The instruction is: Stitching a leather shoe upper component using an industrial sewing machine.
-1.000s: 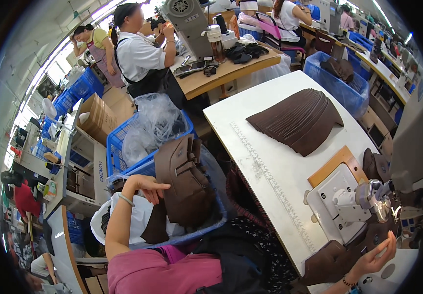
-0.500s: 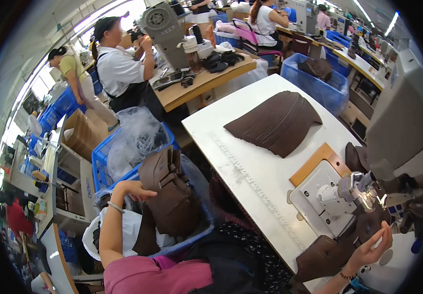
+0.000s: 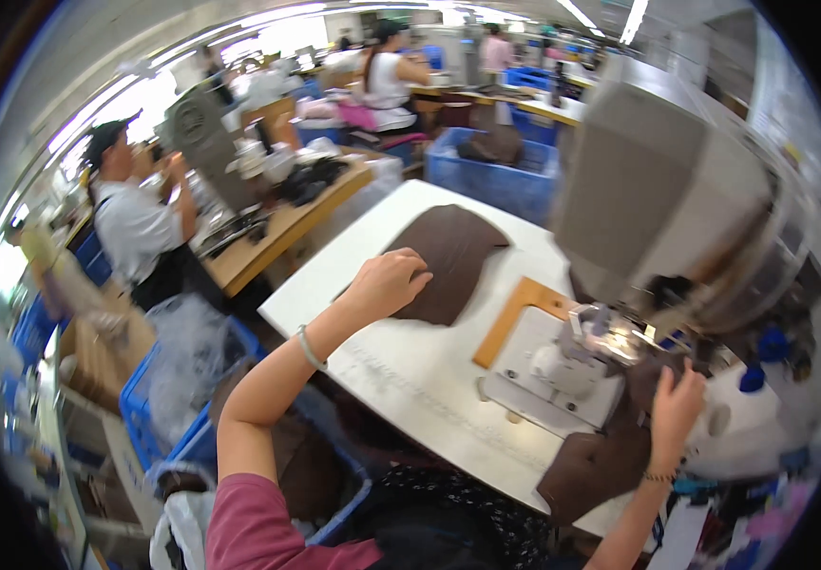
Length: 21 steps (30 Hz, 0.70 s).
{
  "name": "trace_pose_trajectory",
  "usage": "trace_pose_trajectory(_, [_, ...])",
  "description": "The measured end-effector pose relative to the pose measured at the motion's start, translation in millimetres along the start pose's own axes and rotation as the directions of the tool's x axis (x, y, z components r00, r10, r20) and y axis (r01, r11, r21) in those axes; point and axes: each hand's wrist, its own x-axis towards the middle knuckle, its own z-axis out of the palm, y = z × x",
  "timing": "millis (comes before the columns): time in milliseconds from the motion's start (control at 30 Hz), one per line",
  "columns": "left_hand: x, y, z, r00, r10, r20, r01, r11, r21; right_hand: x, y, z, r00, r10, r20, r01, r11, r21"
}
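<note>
My left hand point(image 3: 387, 283) is over the near left part of the brown leather-like panels point(image 3: 458, 256) lying on the white table. Its fingers are bent, with the thumb apart from them, and no grip on a panel shows. At the right, my right hand point(image 3: 678, 404) has its fingers apart against a dark brown workpiece point(image 3: 593, 467). That workpiece runs from the table's front right up beside the lit needle area of the sewing machine point(image 3: 620, 337). Motion blur hides the exact contact of both hands.
An orange-brown guide frame point(image 3: 505, 328) edges the machine's metal plate. The grey machine head point(image 3: 643, 180) rises at the right. Left of the table stand blue baskets point(image 3: 135, 404), one with brown pieces. Another blue bin point(image 3: 491, 180) is beyond the table. A co-worker point(image 3: 140, 204) sits at the far left.
My left hand has gone from above the basket of brown pieces to the panels on the table. My right hand has come down closer to the needle area. The view has turned right.
</note>
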Motion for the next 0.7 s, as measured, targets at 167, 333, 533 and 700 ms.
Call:
trace_pose_trajectory(167, [88.2, 7.9, 90.1, 0.991, 0.081, -0.105, -0.052, 0.965, 0.259, -8.8, -22.8, 2.9, 0.819, 0.320, 0.476, -0.283, 0.947, -0.151])
trace_pose_trajectory(333, [115.5, -35.9, 166.7, 0.981, 0.125, -0.145, -0.047, 0.891, 0.451, -15.5, -20.3, 18.5, 0.924, 0.283, 0.257, -0.272, 0.959, -0.077])
trace_pose_trajectory(533, [114.3, 11.9, 105.4, 0.981, 0.005, -0.195, -0.037, 0.986, -0.163, -13.4, -10.8, 9.1, 0.926, 0.303, 0.223, -0.293, 0.953, -0.080])
trace_pose_trajectory(700, [67.4, 64.4, 85.6, 0.993, 0.073, -0.090, -0.103, 0.905, -0.412, -14.7, 7.0, 9.5, 0.914, 0.377, 0.152, -0.400, 0.767, 0.502])
